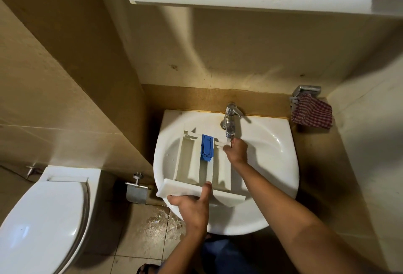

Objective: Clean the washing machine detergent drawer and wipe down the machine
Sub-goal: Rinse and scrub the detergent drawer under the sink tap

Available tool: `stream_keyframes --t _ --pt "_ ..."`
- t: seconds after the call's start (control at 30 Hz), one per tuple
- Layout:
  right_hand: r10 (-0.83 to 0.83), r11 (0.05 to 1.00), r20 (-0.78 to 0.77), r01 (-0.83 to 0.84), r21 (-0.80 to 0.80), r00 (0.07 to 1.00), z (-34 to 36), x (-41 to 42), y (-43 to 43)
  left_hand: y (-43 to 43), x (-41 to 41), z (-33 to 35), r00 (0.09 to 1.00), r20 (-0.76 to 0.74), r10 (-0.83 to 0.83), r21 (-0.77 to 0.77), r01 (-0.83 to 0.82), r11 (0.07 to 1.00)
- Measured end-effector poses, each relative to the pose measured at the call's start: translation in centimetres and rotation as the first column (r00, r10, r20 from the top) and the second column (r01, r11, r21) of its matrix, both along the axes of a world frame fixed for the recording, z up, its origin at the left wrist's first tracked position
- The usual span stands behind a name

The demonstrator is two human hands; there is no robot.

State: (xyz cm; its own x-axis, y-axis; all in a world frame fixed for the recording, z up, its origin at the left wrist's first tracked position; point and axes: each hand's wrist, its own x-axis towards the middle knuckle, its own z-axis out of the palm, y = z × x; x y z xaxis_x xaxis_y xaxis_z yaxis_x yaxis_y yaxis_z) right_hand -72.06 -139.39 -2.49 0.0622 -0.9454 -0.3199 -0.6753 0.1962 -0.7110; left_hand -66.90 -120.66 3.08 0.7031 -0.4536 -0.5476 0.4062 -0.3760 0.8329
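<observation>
The left hand [192,207] grips the glossy white front panel of the drawer [192,164], thumb on top. The right hand [237,150] curls round its far corner under the chrome tap [230,119]. The white plastic drawer, divided into long compartments with a blue insert [206,147], lies across the rounded white ceramic sink [272,164]. Beige tiles line the walls, and a wet patch [161,223] shines on the tiled floor. A red checked cloth [311,111] hangs to the right; a smooth white toilet [43,219] stands to the left.
</observation>
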Motion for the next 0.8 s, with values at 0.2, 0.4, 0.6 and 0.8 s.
stream_keyframes --t 0.2,0.4,0.6,0.8 --pt "0.076 0.996 -0.029 -0.077 -0.049 0.997 -0.2 0.7 0.3 0.4 0.3 -0.6 0.996 -0.002 0.087 -0.019 -0.087 0.996" --pt "0.024 0.999 -0.024 -0.025 -0.023 0.999 0.0 0.2 -0.4 0.9 0.5 -0.3 0.996 0.027 0.082 -0.032 -0.081 0.996" --pt "0.043 0.999 -0.078 -0.043 -0.006 0.996 0.2 0.2 -0.6 0.8 0.6 0.5 0.997 0.045 0.055 -0.009 -0.055 0.998" --pt "0.153 0.988 0.053 -0.153 -0.009 0.987 0.5 -2.0 0.0 0.6 1.0 1.6 0.999 0.039 0.033 0.078 -0.036 0.996"
